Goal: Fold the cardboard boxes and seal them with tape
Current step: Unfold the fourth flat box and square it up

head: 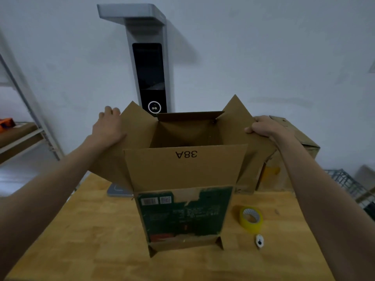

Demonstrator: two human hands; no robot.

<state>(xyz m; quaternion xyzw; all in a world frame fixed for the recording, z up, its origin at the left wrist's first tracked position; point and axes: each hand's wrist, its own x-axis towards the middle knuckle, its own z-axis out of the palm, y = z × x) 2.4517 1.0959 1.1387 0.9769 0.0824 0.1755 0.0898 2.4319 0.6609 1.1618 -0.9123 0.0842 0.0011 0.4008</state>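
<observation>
**Operator:** On the left side of the wooden table [85, 230], my left hand [107, 126] lies on the outer face of the left side flap [134, 128], fingers curled over its far edge so their tips are hidden from me. I judge it a grip, not a flat press.

**Observer:** And where's the box?

**Operator:** The cardboard box [182, 211] stands upright mid-table, mouth up, all four top flaps open. The near flap [185, 165], marked 38A, leans toward me; the far flap [190, 115] tips inward over the opening. The opening runs longer left to right, I think, though the wide lens bends things.

**Observer:** Right side?

**Operator:** My right hand [267, 126] grips the right side flap [241, 122] from outside, thumb on its upper face, fingers wrapped under where I can't see them. The two hands sit at about the same distance from the mouth, which lies between them, so each flap must swing inward toward the centre.

**Observer:** Tape?

**Operator:** The yellow tape roll [251, 219] lies flat on the table, near right of the box, a small white cutter [259, 240] just beside it. My right hand is nearer to both.
</observation>
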